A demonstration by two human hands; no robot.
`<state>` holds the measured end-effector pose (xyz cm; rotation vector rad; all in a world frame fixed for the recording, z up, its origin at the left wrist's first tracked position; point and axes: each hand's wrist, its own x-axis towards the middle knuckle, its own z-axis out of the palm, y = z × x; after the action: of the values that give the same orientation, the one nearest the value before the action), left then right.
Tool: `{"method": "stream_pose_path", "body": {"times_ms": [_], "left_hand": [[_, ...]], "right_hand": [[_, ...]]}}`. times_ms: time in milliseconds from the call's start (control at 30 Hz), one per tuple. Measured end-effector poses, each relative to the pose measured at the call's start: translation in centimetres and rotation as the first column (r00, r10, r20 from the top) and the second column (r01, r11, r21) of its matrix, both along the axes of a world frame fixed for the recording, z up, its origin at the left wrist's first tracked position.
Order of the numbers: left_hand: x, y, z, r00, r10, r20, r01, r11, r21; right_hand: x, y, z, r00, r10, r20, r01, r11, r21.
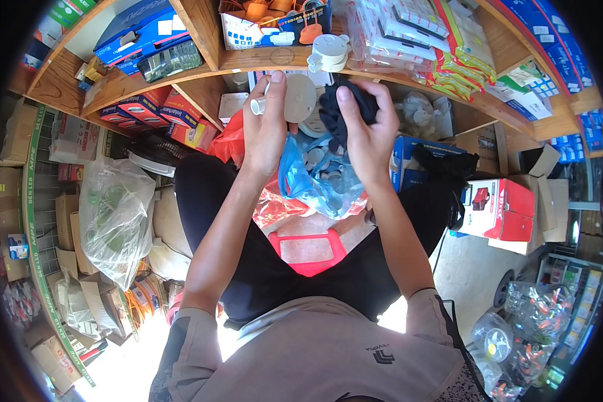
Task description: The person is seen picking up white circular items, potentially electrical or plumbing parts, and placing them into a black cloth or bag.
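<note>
My left hand (267,120) grips a round white plastic junction box (300,98) with a short tube stub sticking out past the thumb. In my right hand (369,125) is a bunched black cloth (349,108), held close to the box but apart from it. A similar white junction box (330,53) rests on the edge of the wooden shelf just above my hands. Below them, between my knees, a blue plastic bag (321,176) lies open with several round white pieces inside.
Wooden shelving (281,58) spans the front, bearing a carton of orange lamp holders (276,25) and plastic-wrapped packs (407,30). A red plastic stool (309,248) shows between my legs. To the right stands a red-and-white box (500,208); a clear bag (115,216) hangs left.
</note>
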<state>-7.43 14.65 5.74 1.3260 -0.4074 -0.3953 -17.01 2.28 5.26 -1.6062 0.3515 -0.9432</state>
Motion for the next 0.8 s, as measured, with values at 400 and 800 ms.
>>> {"method": "stream_pose_path", "body": {"times_ms": [400, 800], "left_hand": [[-1.7, 0.4, 0.5, 0.973, -0.201, -0.112, 0.169, 0.955, -0.244], [-1.4, 0.6, 0.7, 0.985, -0.145, 0.089, 0.153, 0.983, -0.098]], "right_hand": [[0.4, 0.9, -1.3, 0.99, 0.118, -0.073, -0.111, 0.99, 0.087], [0.2, -0.5, 0.4, 0.903, 0.307, 0.3, -0.409, 0.828, 0.384]]}}
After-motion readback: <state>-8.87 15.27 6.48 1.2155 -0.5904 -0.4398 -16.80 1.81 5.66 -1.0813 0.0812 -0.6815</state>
